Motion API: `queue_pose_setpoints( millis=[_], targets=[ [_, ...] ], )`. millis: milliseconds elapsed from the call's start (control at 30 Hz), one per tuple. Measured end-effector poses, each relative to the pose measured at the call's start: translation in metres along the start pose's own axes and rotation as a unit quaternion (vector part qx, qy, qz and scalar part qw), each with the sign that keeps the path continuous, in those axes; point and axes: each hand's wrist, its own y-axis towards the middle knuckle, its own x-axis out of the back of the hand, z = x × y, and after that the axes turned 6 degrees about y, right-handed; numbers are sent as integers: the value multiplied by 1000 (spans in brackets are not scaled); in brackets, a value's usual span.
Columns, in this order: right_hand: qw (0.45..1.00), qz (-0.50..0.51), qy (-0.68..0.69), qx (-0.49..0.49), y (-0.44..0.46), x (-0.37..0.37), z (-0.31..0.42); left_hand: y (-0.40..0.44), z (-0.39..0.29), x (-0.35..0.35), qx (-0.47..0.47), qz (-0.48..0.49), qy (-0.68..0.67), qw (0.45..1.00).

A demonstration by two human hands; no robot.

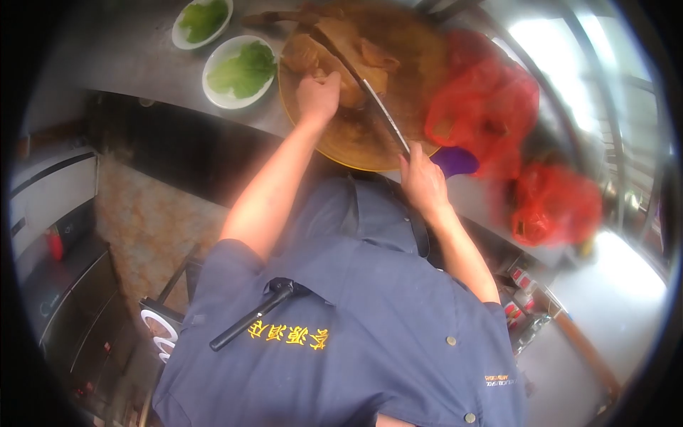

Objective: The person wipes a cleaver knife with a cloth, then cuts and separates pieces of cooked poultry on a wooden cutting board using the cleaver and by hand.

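Observation:
A long knife (pixel 385 114) is in my right hand (pixel 425 183), its fingers wrapped round the handle near the round chopping board's front edge. The blade slants up and left across pale tan meat that looks like poultry (pixel 347 37). My left hand (pixel 318 97) is closed with curled fingers on the near left part of this meat, left of the blade. Its fingertips are partly hidden. Under the meat lies the brown chopping board (pixel 405 53) with a yellow rim. How deep the blade sits in the meat is not clear.
Two white dishes, one near (pixel 210 91) and one farther off (pixel 178 37), hold green leaves left of the board. A red plastic bag (pixel 491 99) touches the board's right side, with a purple object (pixel 455 161) beneath it. Another red bag (pixel 556 206) lies farther right.

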Motion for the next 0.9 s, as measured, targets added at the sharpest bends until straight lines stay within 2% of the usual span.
queue_pose_setpoints(
  millis=[33, 67, 167, 267, 433, 500, 633, 767, 833, 900],
  targets=[
    [1000, 0, 6, -1, 5, 0, 5, 0, -4, 0, 32, -7, 77, 996],
    [1000, -13, 5, 9, 7, 2, 9, 0, 1, -3, 33, -4, 85, 996],
    [999, -30, -12, 12, 35, 2, 32, 10, 3, -10, -30, -53, 121, 991],
    [999, -40, -16, 0, 89, -15, 46, -15, -13, -12, -43, -48, 110, 992],
    [997, -53, 51, -3, 152, -1, 44, -8, -2, -13, -95, -104, 93, 986],
    [997, -35, 70, -5, 160, 4, 36, -10, 5, -13, -103, -119, 33, 987],
    [993, 44, 106, -35, 165, 17, 33, -13, 26, -11, -87, -129, 11, 988],
    [992, 40, 121, -21, 174, 12, 15, -12, 40, -18, -104, -121, -13, 987],
    [989, 50, 137, -22, 177, 10, 17, -11, 42, -20, -154, -187, -24, 970],
    [988, 44, 144, -17, 179, 11, 18, -4, 45, -19, -142, -169, -1, 975]
  ],
)
